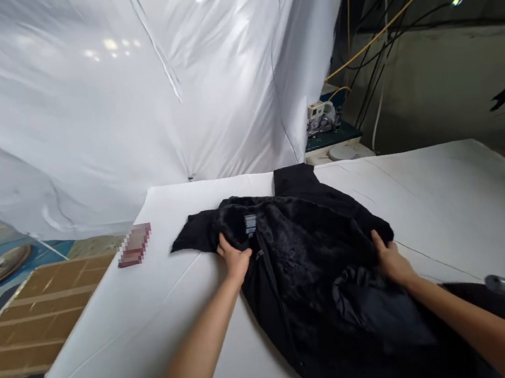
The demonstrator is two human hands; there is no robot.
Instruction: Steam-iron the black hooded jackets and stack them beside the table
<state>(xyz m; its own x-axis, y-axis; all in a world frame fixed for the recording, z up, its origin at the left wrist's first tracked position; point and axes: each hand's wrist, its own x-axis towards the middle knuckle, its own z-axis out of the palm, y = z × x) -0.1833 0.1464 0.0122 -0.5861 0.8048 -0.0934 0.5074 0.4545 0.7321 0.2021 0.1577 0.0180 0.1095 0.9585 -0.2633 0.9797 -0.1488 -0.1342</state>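
On white table [127, 336], both hands [235, 261] grip black jacket [306, 257].

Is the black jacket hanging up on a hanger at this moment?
No, the black jacket lies spread on the white table, with the left hand and right hand gripping it.

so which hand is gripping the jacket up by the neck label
The left hand, holding the black fleece-lined jacket at its collar beside the label; the right hand holds the opposite edge.
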